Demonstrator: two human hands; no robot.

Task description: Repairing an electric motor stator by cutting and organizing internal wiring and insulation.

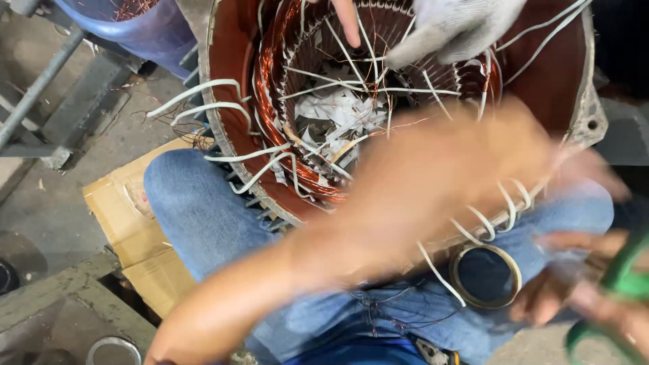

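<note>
Your left hand [433, 169] sweeps across the front of the motor stator [236, 101], blurred by motion, so you cannot tell how far its fingers are spread or whether it grips anything. It passes over the stator's near rim, level with the white sleeved leads [497, 213] that loop out there. Your right hand [574, 290] sits below and to the right of the stator, also blurred, its fingers curled around the green handles of a pair of scissors [625, 297]; the blades are not visible.

The stator rests on your lap, against your blue jeans [203, 216], with its open bore turned up toward you, so its long axis runs roughly from your lap up to the camera. Inside its rust-coloured housing, one ring of copper windings [270, 88] lines the bore, and white scraps of insulating paper [338, 115] lie at the bottom. Many white leads cross the bore and spill over the left rim; too many overlap to count.

At the far rim of the stator, another person's gloved hand [453, 27] and one bare finger [348, 20] reach into the bore. Just below the stator's near rim, one roll of tape [485, 276] lies on your thigh. Left of the stator, a flattened cardboard box [128, 223] lies on the floor, and a blue tub [135, 27] stands beyond it.
</note>
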